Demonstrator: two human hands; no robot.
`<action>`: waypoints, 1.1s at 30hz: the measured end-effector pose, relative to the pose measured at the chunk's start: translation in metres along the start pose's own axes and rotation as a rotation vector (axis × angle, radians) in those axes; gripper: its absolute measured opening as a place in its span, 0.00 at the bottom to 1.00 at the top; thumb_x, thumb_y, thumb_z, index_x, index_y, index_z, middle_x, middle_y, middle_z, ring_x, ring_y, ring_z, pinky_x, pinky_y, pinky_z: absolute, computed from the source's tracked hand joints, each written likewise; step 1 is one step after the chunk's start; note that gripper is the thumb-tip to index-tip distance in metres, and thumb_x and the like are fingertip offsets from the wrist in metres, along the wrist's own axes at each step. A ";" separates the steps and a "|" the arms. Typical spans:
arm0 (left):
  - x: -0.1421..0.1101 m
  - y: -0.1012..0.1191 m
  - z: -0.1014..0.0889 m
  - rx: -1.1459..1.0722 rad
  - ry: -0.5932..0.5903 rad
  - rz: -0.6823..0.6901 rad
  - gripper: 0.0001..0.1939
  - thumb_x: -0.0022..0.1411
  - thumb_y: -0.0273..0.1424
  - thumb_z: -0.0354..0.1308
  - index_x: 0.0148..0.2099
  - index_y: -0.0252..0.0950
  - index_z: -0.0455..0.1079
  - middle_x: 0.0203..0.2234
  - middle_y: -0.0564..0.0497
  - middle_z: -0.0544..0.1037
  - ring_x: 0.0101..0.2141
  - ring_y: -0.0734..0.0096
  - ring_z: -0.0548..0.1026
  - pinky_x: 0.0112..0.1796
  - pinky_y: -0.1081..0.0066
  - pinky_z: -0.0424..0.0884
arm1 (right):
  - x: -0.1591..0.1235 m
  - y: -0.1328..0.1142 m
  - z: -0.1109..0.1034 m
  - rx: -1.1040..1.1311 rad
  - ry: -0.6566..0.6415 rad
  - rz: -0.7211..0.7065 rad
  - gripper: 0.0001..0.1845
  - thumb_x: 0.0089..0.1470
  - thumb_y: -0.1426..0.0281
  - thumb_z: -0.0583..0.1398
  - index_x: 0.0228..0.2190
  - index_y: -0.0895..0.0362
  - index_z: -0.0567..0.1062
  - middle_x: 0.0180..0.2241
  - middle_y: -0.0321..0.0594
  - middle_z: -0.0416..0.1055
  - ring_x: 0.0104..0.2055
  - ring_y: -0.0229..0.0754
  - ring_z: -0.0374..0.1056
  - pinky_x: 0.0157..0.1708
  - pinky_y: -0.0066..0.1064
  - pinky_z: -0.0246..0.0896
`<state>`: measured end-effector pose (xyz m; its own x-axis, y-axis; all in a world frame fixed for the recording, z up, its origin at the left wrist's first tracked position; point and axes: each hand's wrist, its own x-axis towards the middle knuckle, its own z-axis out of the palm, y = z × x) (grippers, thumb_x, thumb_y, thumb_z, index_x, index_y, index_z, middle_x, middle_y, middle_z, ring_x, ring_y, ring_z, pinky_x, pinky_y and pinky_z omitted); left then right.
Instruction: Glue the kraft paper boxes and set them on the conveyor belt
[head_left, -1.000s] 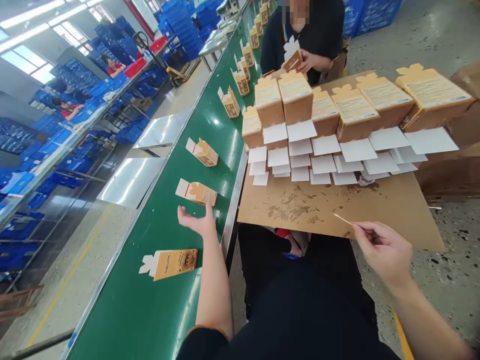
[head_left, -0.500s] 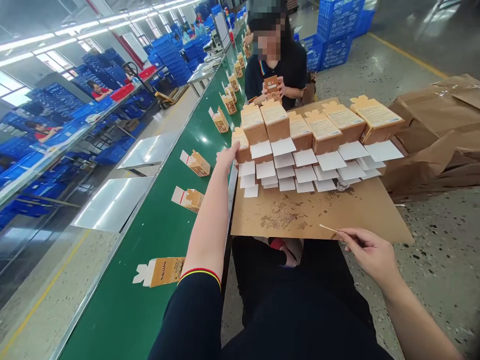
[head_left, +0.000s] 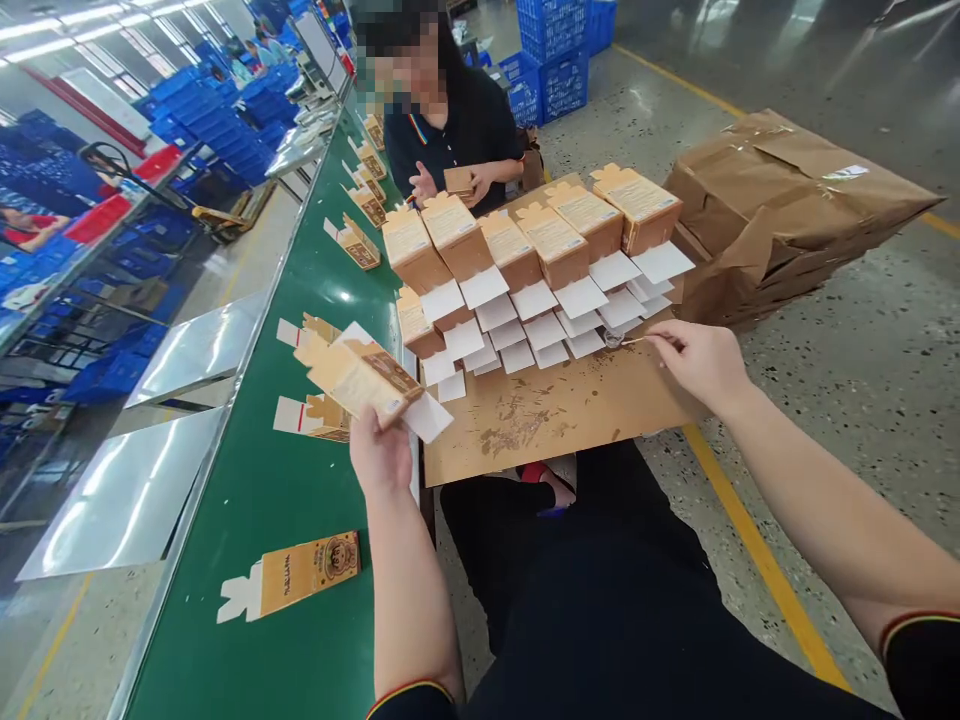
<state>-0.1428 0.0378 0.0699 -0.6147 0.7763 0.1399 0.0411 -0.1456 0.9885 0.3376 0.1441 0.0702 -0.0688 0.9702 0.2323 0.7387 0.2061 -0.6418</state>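
Observation:
My left hand (head_left: 381,458) grips a small brown carton (head_left: 369,378) from below, above the edge of the green belt. Both of the carton's ends show open flaps, a white one toward the right. My right hand (head_left: 699,362) pinches a thin cotton swab (head_left: 642,340) between thumb and fingers. The swab's tip reaches a small clear container (head_left: 615,338) at the foot of the stacked cartons (head_left: 556,250); whether it dips inside is too small to tell. White flaps stick out from the stack toward me. Beneath lies a stained cardboard sheet (head_left: 517,440).
Several cartons, one of them a flat-lying carton (head_left: 309,572), rest along the green belt (head_left: 300,660) on my left. A co-worker (head_left: 465,130) sits across, holding a small box. Brown wrapped bundles (head_left: 795,210) and blue crates (head_left: 555,60) stand to the right and behind.
My left hand has taken a carton from the stack's left end and brought it back over the belt. My right hand has moved the swab forward to the clear container. The view has shifted.

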 end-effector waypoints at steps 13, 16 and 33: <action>-0.117 -0.050 0.026 -0.267 -0.157 -0.332 0.41 0.54 0.45 0.85 0.67 0.48 0.76 0.66 0.40 0.83 0.65 0.44 0.82 0.64 0.48 0.81 | 0.037 0.006 0.027 -0.205 -0.049 -0.106 0.08 0.67 0.77 0.68 0.35 0.60 0.88 0.39 0.45 0.82 0.33 0.39 0.65 0.31 0.32 0.49; -0.114 -0.057 0.036 -0.202 -0.112 -0.261 0.46 0.49 0.47 0.88 0.66 0.46 0.75 0.64 0.39 0.83 0.65 0.45 0.83 0.65 0.49 0.80 | 0.025 -0.001 0.020 -0.163 0.030 -0.090 0.07 0.67 0.77 0.68 0.35 0.59 0.87 0.39 0.46 0.82 0.37 0.41 0.70 0.35 0.32 0.57; -0.108 -0.056 0.049 -0.051 -0.122 -0.254 0.49 0.45 0.50 0.90 0.59 0.46 0.65 0.57 0.41 0.83 0.61 0.50 0.85 0.65 0.49 0.79 | -0.121 -0.073 0.149 0.347 -0.137 -0.236 0.16 0.76 0.66 0.59 0.33 0.51 0.77 0.34 0.41 0.75 0.29 0.42 0.68 0.33 0.35 0.70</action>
<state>-0.0402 -0.0078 0.0022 -0.5007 0.8594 -0.1034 -0.1435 0.0354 0.9890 0.1926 0.0307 -0.0201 -0.3144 0.8946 0.3176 0.4244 0.4317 -0.7959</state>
